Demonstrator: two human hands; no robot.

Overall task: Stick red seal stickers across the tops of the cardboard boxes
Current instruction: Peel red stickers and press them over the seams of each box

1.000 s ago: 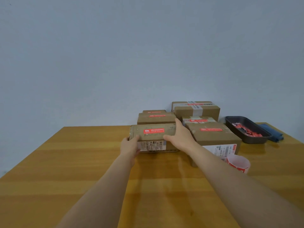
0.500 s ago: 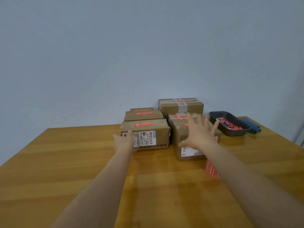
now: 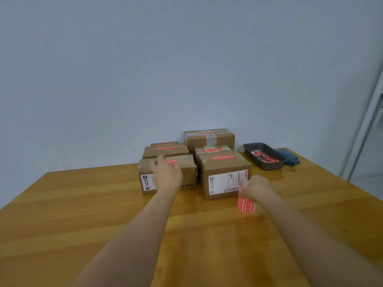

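Head view: right hand [image 3: 258,186] grips upright sticker roll [image 3: 246,205]; left hand [image 3: 167,175], grip relaxed, on front box [image 3: 187,175].

Left hand [image 3: 166,175] blurred, box label [image 3: 147,182] half-hidden

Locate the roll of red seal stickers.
The roll of red seal stickers stands on the wooden table, gripped by the right hand, before the front-right cardboard box.

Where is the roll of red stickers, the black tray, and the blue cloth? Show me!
roll of red stickers [image 3: 246,205], head view, on its red outer side below the right hand.
black tray [image 3: 269,165], head view, on its near outer wall.
blue cloth [image 3: 290,158], head view, on the folded part right of the tray.
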